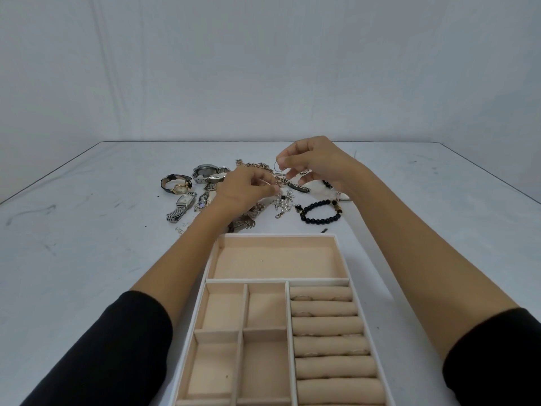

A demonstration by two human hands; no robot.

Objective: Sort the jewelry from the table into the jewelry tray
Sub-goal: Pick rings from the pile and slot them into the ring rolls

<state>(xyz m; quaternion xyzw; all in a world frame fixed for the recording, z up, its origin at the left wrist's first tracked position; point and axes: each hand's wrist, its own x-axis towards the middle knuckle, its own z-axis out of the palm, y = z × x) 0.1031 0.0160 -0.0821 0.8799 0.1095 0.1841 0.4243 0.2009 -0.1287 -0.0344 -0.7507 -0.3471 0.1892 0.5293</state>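
Tray (278, 279): few rings (299, 298) in rolls, other compartments bare. Watches (178, 187), bracelet (320, 213), chains (257, 165) unsorted on table (87, 244). Left hand (246, 187) pinches trinket (275, 188); right hand (316, 168) pinches hoop (276, 166). Mostly undone.

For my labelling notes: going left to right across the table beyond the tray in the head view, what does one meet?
black-strap watch → big silver watch → left hand → pearl pendant → black bead bracelet

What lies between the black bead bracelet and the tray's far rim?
Head view: bare table, apart from one small dark scrap near the tray rim.
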